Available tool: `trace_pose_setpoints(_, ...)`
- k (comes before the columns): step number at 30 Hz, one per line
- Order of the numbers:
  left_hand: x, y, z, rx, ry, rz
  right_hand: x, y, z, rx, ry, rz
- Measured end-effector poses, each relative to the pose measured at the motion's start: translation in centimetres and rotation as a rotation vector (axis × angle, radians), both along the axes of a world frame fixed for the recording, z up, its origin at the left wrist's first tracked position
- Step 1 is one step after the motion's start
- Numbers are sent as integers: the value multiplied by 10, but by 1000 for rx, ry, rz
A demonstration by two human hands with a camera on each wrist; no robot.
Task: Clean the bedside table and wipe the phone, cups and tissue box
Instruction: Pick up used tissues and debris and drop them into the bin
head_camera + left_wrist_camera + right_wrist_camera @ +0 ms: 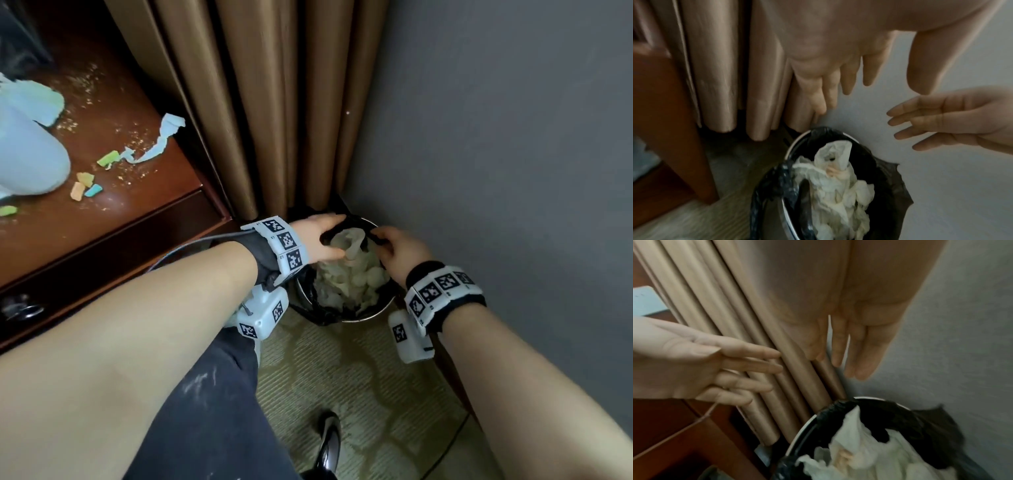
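Head view, near to far. At 6 o'clock, dark trouser leg (205, 411) and black shoe (329, 442) on pale green patterned carpet (342, 377); crouched stance, judged as reaching low for the bin. Both forearms stretched forward, white wrist bands with black-and-white square code markers (442, 291) on each; tiny digits beside the markers, too small to read.

At centre, left hand (317, 240) and right hand (399, 253) on either side of the round metal waste bin (359, 320) with black plastic liner (349, 219), heaped with crumpled white tissue paper (349, 274). In both wrist views: fingers (846, 78) of each hand straight and spread, palms turned toward each other above the bin mouth, nothing held. From the head view, fingertips close to the liner's far edge; contact there not certain. Judged: rubbish just dropped in, or liner about to be gathered; cannot tell which.

Bin tucked in the corner, just beside the table's side, handy for sweeping waste off it.

At 9 to 10 o'clock, glossy reddish-brown wooden bedside table (120, 212), not yet clean: torn coloured paper scraps (85, 185) and fine pale crumbs (82, 82) scattered over the top. Pale blue-white object (27, 144) at the left edge, cut off, not identifiable. Phone, cups, tissue box: none made out with certainty.

At 12 o'clock, tan pleated curtain (274, 102) hanging to the floor behind the bin; at 2 o'clock, plain grey wall (496, 137). No brand or legible writing anywhere.
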State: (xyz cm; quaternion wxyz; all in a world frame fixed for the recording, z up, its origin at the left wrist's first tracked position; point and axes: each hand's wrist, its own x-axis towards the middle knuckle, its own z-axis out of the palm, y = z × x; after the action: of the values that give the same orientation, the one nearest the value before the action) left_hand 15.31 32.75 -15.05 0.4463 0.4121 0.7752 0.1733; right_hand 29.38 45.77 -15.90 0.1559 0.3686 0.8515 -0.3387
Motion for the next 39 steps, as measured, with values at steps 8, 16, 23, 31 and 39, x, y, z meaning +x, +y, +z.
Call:
trace_pose_setpoints(8, -33, -68, 88, 210, 224, 143, -45, -51, 78, 169, 250, 178)
trace_pose_setpoints(16, -81, -192, 131, 166, 395, 309, -136, -137, 121, 207, 320, 402)
trace_pose_setpoints(23, -128, -286, 159, 31, 422, 478, -222, -183, 127, 270, 185, 500)
trace_pose_setpoints(31, -190, -304, 155, 95, 559, 741, -268, -202, 115, 324, -30, 664)
trace_pose_setpoints(39, -232, -266, 128, -173, 549, 527, -286, -197, 119, 281, -68, 741)
